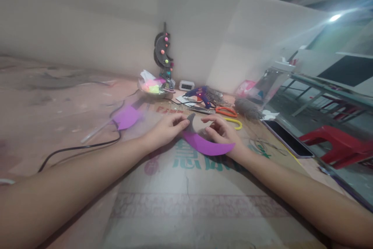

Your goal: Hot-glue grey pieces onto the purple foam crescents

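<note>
A purple paper crescent [208, 148] hangs between my hands over the cardboard, its upper left end covered in grey yarn [190, 122]. My left hand [175, 125] is closed on that grey end, pinching it between thumb and fingers. Just to the right, my right hand [220, 129] has its fingers curved and apart, with nothing visible between them. The crescent's free right tip passes in front of my right wrist. Whether a thin strand runs between the hands cannot be seen.
Beyond my hands lie orange-handled scissors [225, 111], a yellow-handled tool [234, 122], a blue glue gun [201, 95] and a grey yarn ball [247, 108]. A phone [288, 138] lies right. A decorated grey crescent [163, 53] stands behind. Left are purple paper [126, 118] and a black cable [84, 146].
</note>
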Motion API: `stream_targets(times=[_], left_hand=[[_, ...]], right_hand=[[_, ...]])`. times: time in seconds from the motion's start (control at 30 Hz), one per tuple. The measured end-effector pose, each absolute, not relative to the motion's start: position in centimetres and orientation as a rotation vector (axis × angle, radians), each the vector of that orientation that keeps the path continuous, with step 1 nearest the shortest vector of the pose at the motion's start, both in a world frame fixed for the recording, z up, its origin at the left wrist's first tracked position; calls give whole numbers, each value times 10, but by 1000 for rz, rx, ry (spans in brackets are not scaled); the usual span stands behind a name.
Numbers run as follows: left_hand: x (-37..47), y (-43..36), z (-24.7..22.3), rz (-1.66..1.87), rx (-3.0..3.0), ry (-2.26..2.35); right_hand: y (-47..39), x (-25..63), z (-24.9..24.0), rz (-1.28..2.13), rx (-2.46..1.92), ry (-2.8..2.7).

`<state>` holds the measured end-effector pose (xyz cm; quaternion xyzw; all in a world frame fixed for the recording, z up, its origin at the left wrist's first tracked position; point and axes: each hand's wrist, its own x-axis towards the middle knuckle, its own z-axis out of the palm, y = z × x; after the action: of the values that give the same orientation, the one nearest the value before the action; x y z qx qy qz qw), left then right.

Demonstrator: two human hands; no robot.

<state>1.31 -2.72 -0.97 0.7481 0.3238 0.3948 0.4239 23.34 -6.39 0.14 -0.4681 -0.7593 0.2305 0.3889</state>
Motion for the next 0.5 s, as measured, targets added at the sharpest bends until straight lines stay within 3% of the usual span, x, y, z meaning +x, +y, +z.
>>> stream_targets(times=[0.13, 0.5], left_hand=[[13, -28, -9, 996, 1823, 831], [16, -35, -4, 909, 1768, 893]], right_hand=[[-69, 229, 2, 714, -1199, -1950], [-73, 228, 2, 572, -1217, -2098]])
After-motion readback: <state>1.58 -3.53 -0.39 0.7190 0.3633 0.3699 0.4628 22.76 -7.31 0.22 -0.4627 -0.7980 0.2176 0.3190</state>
